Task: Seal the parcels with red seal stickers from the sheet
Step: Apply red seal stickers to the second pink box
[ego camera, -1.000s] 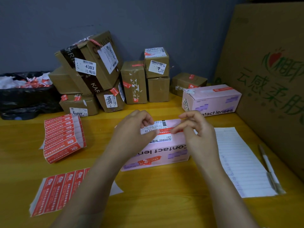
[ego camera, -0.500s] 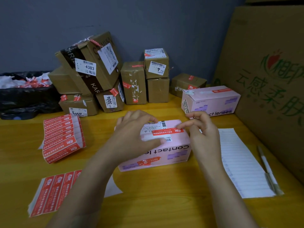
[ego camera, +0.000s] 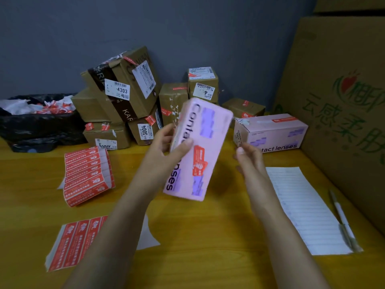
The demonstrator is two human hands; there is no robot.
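Pink parcel, printed "Contact lenses", held off table, tilted on end, broad face turned toward camera; gripped at left edge by left hand. Red seal sticker stuck, wrinkled, on that face. Second pink parcel laid flat at right rear, red seal on top. Brown parcels piled against wall, several sealed red. Sticker sheet flat at near left; folded sticker stack behind it.

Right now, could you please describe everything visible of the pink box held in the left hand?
The pink box looks like cardboard, printed with dark lettering and purple patches. A wrinkled red sticker sits on its facing side. It is held above the table, on end and tilted. The left hand grips its left edge, thumb on the face; the right hand is apart.
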